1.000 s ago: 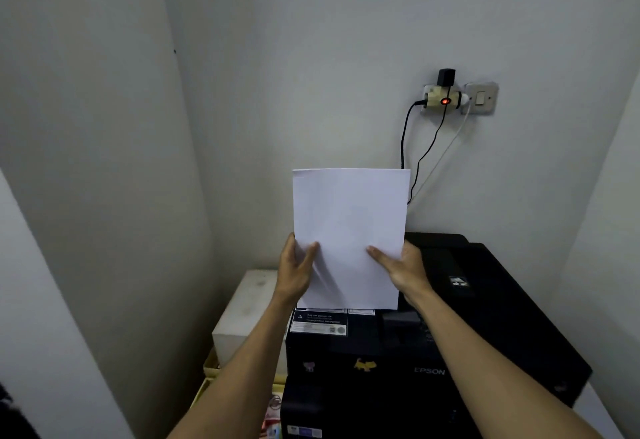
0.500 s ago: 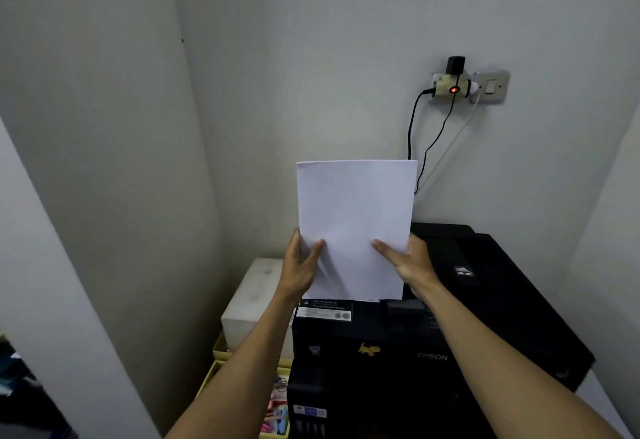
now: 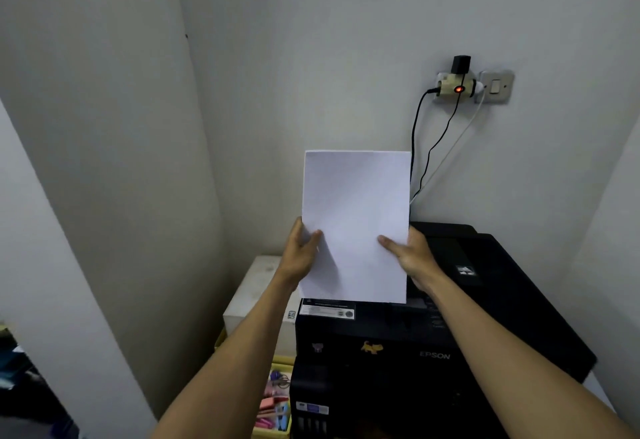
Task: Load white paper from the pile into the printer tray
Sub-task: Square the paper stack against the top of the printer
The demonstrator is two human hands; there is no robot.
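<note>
I hold a stack of white paper upright above the back of the black printer. My left hand grips the stack's left edge, thumb on the front. My right hand grips its right edge, thumb across the front. The paper's bottom edge stands just over the printer's top, near the white warning label; the rear tray slot itself is hidden behind the sheets.
A white box sits left of the printer, with a yellow tray of small coloured items below it. A wall socket with adapter and cables hangs above the printer. Walls close in on the left and right.
The paper and both hands sit slightly higher above the printer than a second ago; the view has shifted a little. The grip is unchanged.
</note>
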